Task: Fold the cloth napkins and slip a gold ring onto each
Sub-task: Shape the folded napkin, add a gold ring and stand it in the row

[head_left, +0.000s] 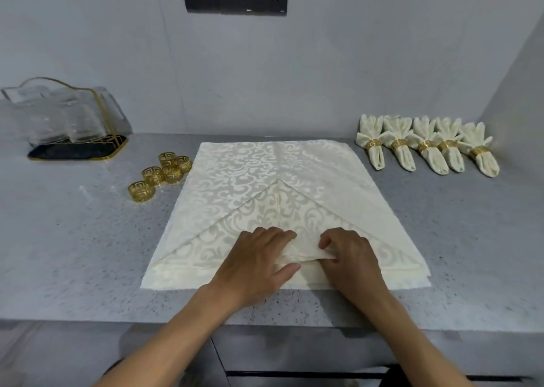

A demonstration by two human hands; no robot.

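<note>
Folding a napkin: both hands gather the near edge.

The napkin [265,180] lies flat on the counter [73,239], its near corners turned in to a point. At its near edge the left hand [256,257] and right hand [347,254] sit close together, fingers curled, pinching a raised pleat of cloth. Five loose rings [162,172] lie just left of the napkin; five finished napkins [426,148] stand in a row to its right. The pleat is best kept even and centred under the point, with cloth pinned flat beside it.
</note>
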